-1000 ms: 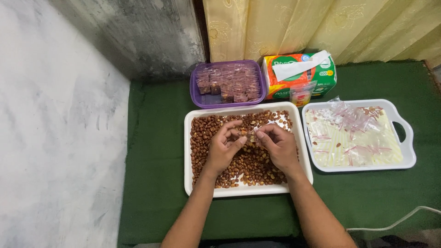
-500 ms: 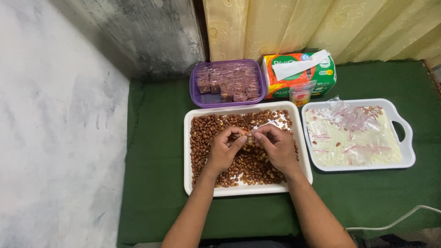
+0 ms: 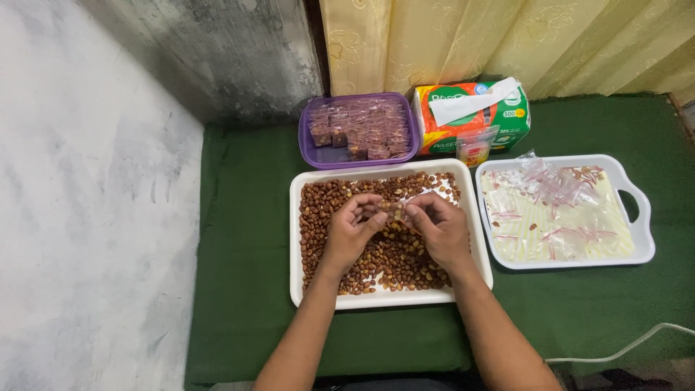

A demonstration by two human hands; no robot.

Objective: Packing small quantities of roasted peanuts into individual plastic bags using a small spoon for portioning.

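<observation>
- left hand (image 3: 350, 230) and right hand (image 3: 439, 226) hover over the white tray of peanuts (image 3: 311, 286), fingertips pinching a small clear packet of nuts (image 3: 392, 211) between them.
- behind that tray: purple tub (image 3: 313, 148) of filled packets.
- right of it: handled tray (image 3: 641, 239) with empty bags.

Orange-green tissue pack (image 3: 472, 116) by curtain, small clear pouch (image 3: 474, 147) leaning, perhaps labelled

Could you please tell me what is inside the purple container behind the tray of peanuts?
The purple container holds small clear packets of brown nuts, heaped toward its right side. Whatever lies beneath that heap is covered.
</observation>
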